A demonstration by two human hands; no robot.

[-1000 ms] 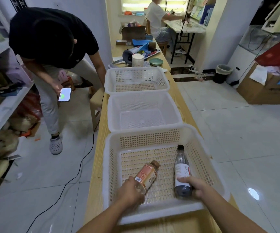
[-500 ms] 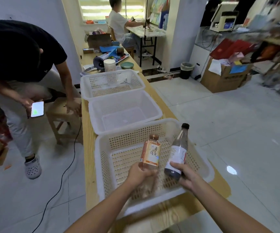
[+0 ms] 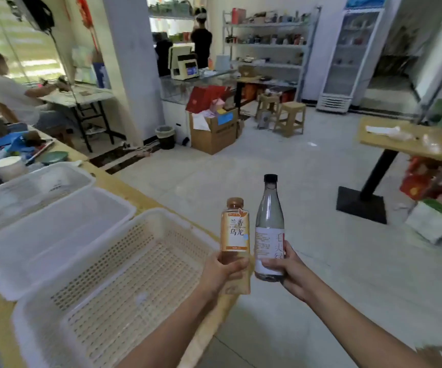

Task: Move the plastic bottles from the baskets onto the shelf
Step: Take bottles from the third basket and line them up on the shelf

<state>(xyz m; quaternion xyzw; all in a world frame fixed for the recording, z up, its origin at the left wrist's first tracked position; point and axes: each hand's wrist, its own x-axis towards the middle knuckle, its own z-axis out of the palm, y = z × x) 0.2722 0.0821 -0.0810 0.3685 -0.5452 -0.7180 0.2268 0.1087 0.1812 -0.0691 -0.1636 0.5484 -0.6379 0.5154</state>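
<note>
Left hand (image 3: pixel 221 272): fingers (image 3: pixel 237 264) curled round the lower body of the orange-label bottle (image 3: pixel 235 229), below its label. The bottle is upright, with a brown cap and amber contents.

Right hand (image 3: pixel 291 272): thumb across the front of the label and fingers (image 3: pixel 290 251) wrapped round the back of the clear bottle (image 3: pixel 270 227), low on its body. The bottle is upright, with a black cap and a white label.

Position: both bottles are in the air, side by side with a narrow gap, just beside the right rim of the nearest basket (image 3: pixel 161 213).

Baskets: three white ones in a row on the wooden table (image 3: pixel 124 187).
- the nearest basket is perforated
- the middle basket (image 3: pixel 119 208) has plain walls
- the far basket (image 3: pixel 63 171) is perforated

Surroundings:
- a paper cup (image 3: pixel 8 168) and blurred clutter at the table's far end
- a seated person (image 3: pixel 10 94) at a desk behind it
- a cardboard box (image 3: pixel 214 131), two wooden stools (image 3: pixel 290 118), a stocked metal shelf (image 3: pixel 265 45) and a glass-door fridge (image 3: pixel 347 57) across the tiled floor (image 3: pixel 241 181)
- a side table (image 3: pixel 390 139) at right
</note>
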